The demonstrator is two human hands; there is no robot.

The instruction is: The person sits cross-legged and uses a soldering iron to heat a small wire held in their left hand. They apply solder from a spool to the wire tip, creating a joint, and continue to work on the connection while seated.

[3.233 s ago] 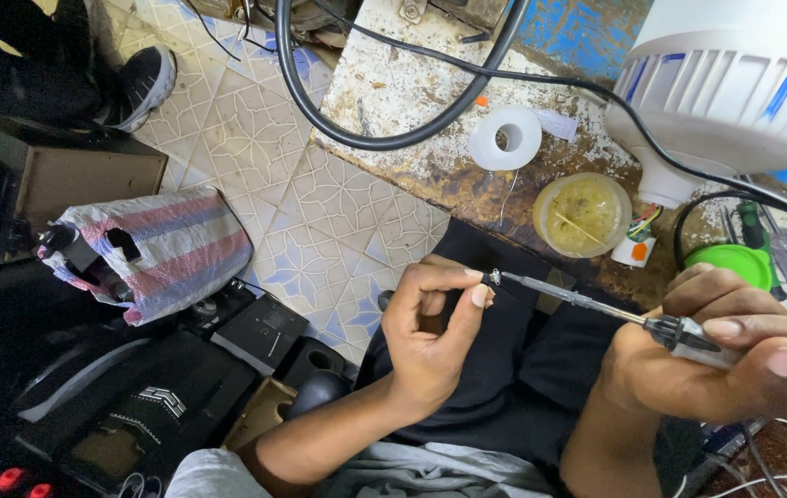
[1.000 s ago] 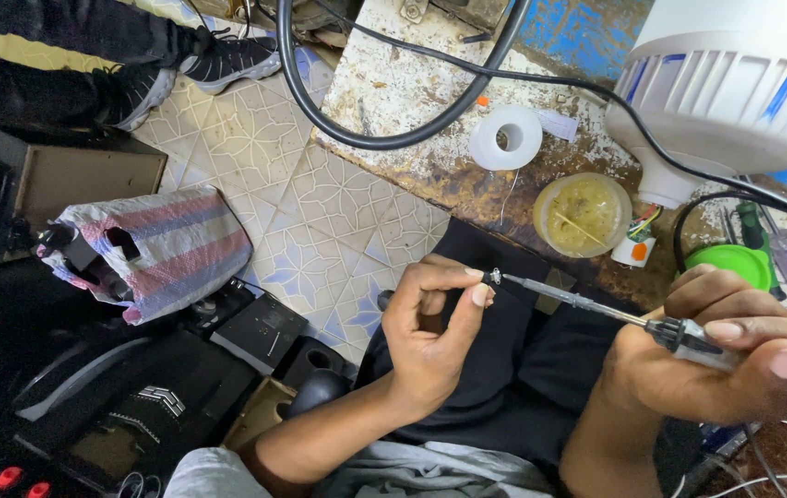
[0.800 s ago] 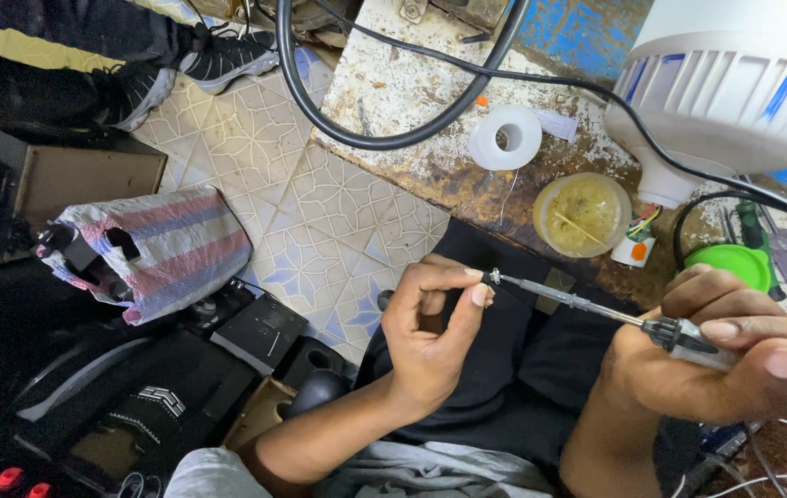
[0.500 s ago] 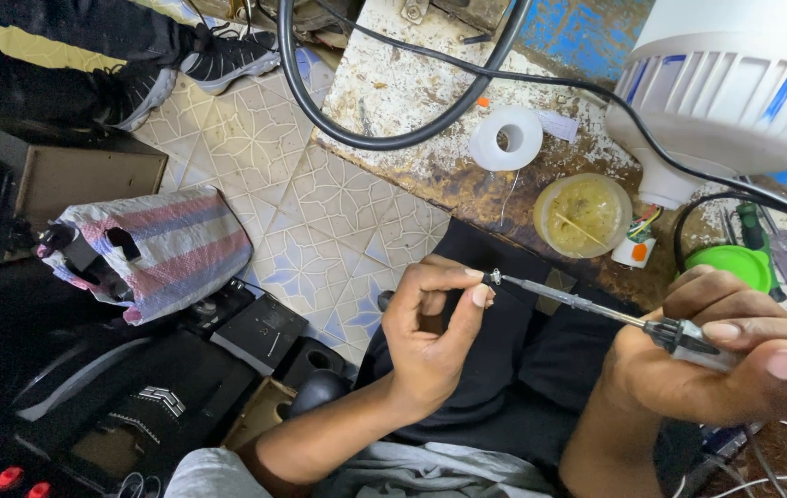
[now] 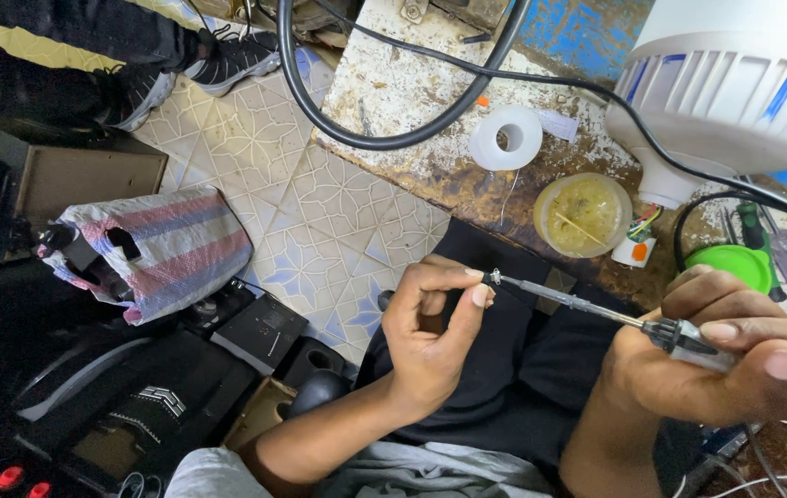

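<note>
Head view: my right hand (image 5: pixel 726 369) gripped the screwdriver (image 5: pixel 596 312) handle over my lap; left hand (image 5: pixel 430 327) fingers pinched a small screw (image 5: pixel 493 277) at its tip, near the bench (image 5: pixel 412 101).

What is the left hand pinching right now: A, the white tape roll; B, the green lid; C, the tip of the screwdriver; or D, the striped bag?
C: the left hand pinches thumb and forefinger at the tip of the screwdriver, whose handle the right hand holds.
</note>
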